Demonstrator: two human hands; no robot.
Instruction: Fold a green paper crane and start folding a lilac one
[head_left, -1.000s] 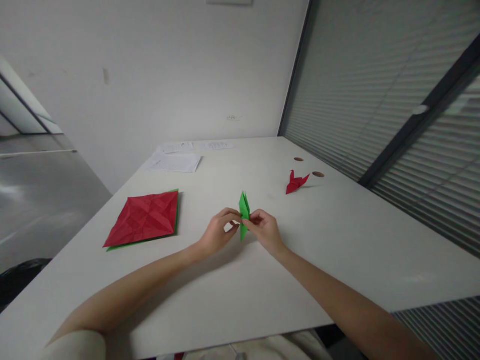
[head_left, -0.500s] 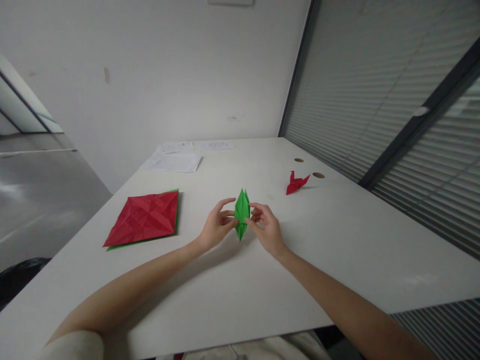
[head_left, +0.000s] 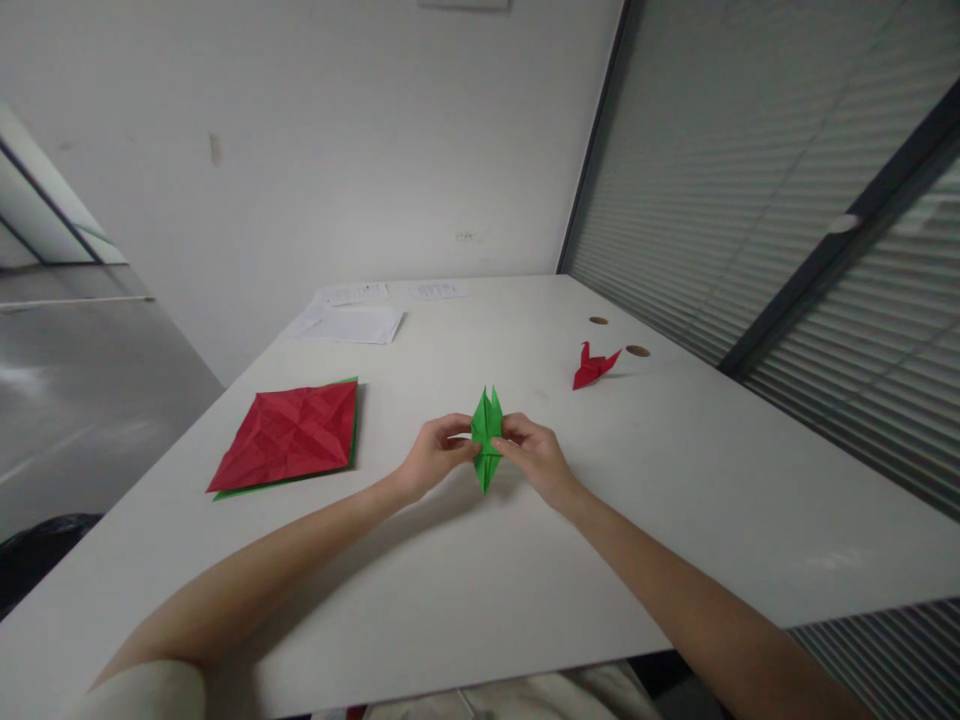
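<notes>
A folded green paper piece (head_left: 486,438), long and pointed at both ends, stands upright just above the white table (head_left: 675,480). My left hand (head_left: 433,455) pinches its left side at the middle. My right hand (head_left: 534,456) pinches its right side at the same height. Both hands have their fingers closed on the paper, and the lower tip of the piece points down toward the table between my wrists.
A creased red paper square (head_left: 291,434) lies on a green sheet at the left. A small red folded paper crane (head_left: 593,366) stands at the right, near two round holes (head_left: 636,350) in the table. White printed papers (head_left: 352,322) lie at the far end.
The green piece has been turned in my hands, from edge-on to broad face toward me. My fingers opened briefly around it and have closed on its sides again.
</notes>
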